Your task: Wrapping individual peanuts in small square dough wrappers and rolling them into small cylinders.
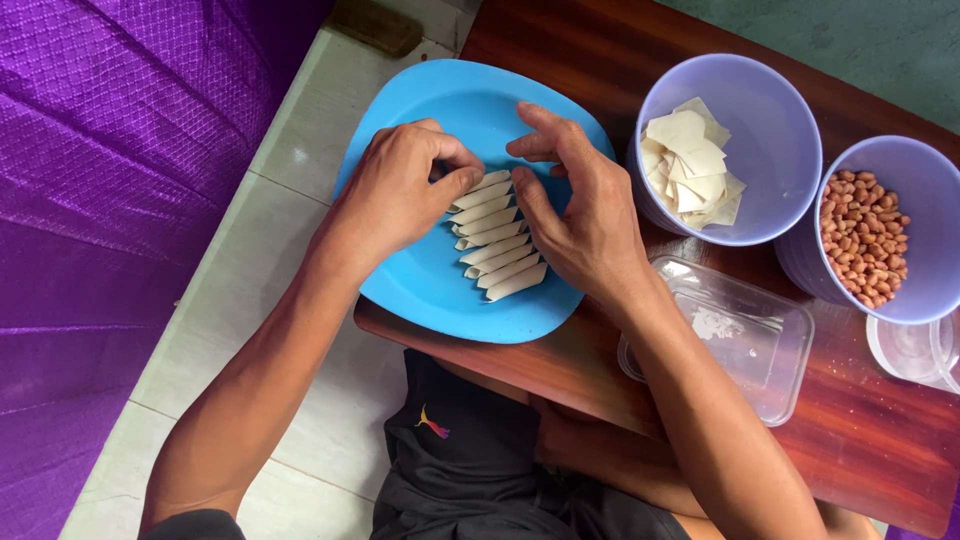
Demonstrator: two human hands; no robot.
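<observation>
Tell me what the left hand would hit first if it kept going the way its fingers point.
Probably the right hand: the left hand points across the row of pale rolled dough pieces toward it.

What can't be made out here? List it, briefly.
- Head view: the top roll in the row of rolls is covered by the left hand and right hand; their grip is unclear.
- The clear cup is cut off by the right edge.
- The white bits in the clear container are too small to identify.
</observation>
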